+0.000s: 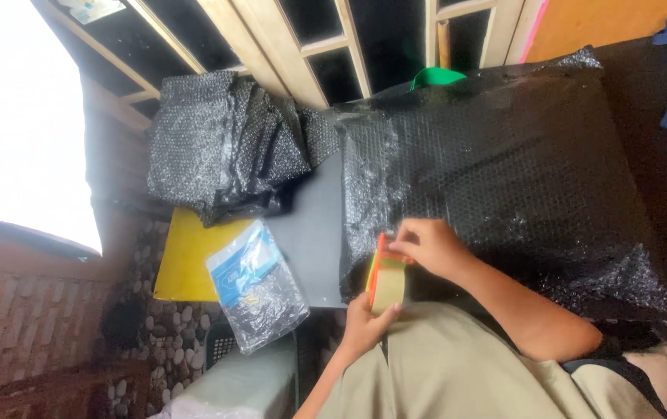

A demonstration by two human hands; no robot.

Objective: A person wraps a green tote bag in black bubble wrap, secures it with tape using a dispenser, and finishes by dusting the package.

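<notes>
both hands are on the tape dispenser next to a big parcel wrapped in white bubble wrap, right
Not quite. The head view shows both hands on the tape dispenser, left hand and right hand, but the parcel's bubble wrap is black, not white.

two hands (427, 247), one tape dispenser (386, 281), one plastic pouch (256, 287), one yellow board (186, 260)

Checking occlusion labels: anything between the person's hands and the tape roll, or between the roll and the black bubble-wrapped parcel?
Nothing visible. Both hands already hold the tape roll: left hand under it, right hand on its upper end. The roll sits right at the near edge of the black bubble-wrapped parcel, no object between them.
</notes>
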